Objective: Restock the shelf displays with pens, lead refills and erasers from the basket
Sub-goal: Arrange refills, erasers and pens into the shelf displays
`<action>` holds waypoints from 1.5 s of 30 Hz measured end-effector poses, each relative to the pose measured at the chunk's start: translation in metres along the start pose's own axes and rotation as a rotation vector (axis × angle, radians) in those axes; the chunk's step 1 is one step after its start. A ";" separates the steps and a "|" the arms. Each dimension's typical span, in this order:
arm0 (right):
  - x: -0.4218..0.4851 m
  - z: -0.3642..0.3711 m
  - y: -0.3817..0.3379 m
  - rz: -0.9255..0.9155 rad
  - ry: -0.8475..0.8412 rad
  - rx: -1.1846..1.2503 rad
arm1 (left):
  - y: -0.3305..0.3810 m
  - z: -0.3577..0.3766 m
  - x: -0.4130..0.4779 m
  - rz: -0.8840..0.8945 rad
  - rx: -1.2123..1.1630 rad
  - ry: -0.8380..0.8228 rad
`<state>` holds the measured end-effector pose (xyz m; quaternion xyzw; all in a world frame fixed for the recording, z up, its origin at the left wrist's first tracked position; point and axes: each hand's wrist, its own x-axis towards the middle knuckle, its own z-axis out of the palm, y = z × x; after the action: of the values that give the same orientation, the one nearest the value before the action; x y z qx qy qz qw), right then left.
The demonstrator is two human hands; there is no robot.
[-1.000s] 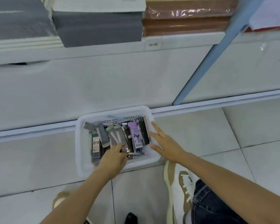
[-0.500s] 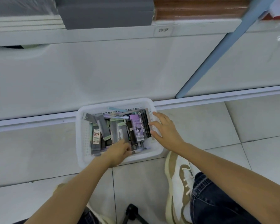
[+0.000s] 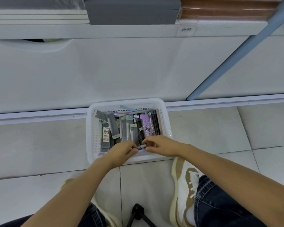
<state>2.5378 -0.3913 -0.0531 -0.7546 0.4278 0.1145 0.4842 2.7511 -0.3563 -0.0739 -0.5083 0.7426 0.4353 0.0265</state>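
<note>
White plastic basket [image 3: 126,102] — just one — sits on the floor [image 3: 203,128] against the shelf base [image 3: 121,71], crammed with flat packs [image 3: 112,126] (too jumbled to count), including one purple pack [image 3: 147,126] at right. Two hands meet at its near edge, left hand [image 3: 121,150] and right hand [image 3: 162,145] each pinching one small white-capped item [image 3: 143,146] between them with curled fingers.
</note>
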 end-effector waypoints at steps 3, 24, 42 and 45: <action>0.003 0.000 -0.001 -0.004 -0.022 0.008 | 0.000 -0.001 -0.002 0.027 -0.033 0.042; -0.106 -0.211 -0.192 -0.575 0.665 0.736 | 0.129 -0.241 -0.085 0.402 -0.937 0.653; -0.257 -0.341 -0.330 -0.902 1.245 0.365 | 0.267 -0.368 -0.175 0.707 -0.893 0.783; -0.271 -0.366 -0.332 -0.844 1.390 0.233 | 0.282 -0.377 -0.179 0.751 -0.749 0.815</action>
<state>2.5356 -0.4949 0.5010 -0.6956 0.3196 -0.6158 0.1866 2.7703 -0.4495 0.4205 -0.3141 0.6184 0.4164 -0.5878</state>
